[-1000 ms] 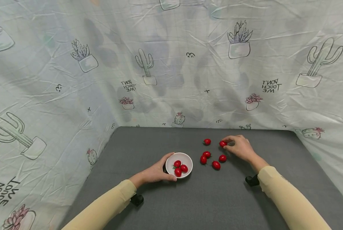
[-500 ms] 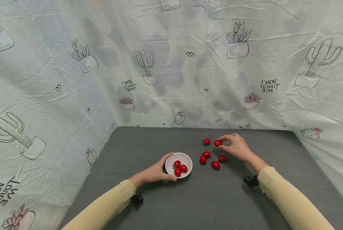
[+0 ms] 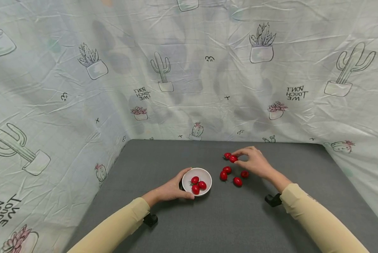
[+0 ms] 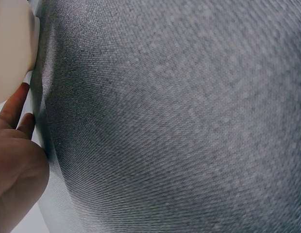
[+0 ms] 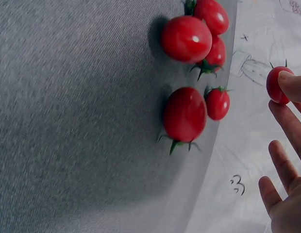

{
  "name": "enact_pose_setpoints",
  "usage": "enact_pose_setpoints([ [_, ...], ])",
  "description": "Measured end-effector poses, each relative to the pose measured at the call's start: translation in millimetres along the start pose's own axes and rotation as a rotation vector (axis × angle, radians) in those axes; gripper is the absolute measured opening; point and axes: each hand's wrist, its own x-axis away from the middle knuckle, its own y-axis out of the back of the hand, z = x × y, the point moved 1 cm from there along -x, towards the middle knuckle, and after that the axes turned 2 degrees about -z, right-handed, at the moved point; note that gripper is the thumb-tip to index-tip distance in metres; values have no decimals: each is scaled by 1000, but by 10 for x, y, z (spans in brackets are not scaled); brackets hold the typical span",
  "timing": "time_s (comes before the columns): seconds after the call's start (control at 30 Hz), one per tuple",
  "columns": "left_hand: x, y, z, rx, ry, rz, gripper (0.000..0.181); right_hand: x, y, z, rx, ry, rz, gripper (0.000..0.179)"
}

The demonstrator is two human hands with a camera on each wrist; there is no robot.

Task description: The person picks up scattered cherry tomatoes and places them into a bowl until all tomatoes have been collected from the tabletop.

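Observation:
A small white bowl [image 3: 202, 173] stands on the dark grey table, with three red cherry tomatoes [image 3: 196, 190] inside. My left hand [image 3: 173, 188] holds its left side, thumb at the near rim and fingers round the far side; the left wrist view shows fingers [image 4: 15, 104] at the bowl wall [image 4: 12, 48]. Between thumb and fingertips my right hand [image 3: 255, 163] pinches another cherry tomato [image 3: 233, 159], raised over the table in the right wrist view. In the head view it overlaps a cherry tomato [image 3: 227, 155] at the back.
Several more cherry tomatoes with green stems lie right of the bowl, among them a front one [image 3: 237, 182], a right one [image 3: 244, 174] and a close pair [image 3: 224, 175]. A cactus-print cloth [image 3: 189, 77] hangs behind the table [image 3: 214, 225] and along its sides.
My right hand has moved left with the pinched cherry tomato, away from the table's right side and towards the bowl. The left hand and bowl stay in place.

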Motion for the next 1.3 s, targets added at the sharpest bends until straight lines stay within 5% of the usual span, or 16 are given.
enact_pose_setpoints([
  [0.8,-24,-1,18,5,-7,0,107,-70,-238,421,-31,117,49,26],
  [1.3,-146,134,33,-5,16,24,109,-244,-406,555,-56,113,99,26],
])
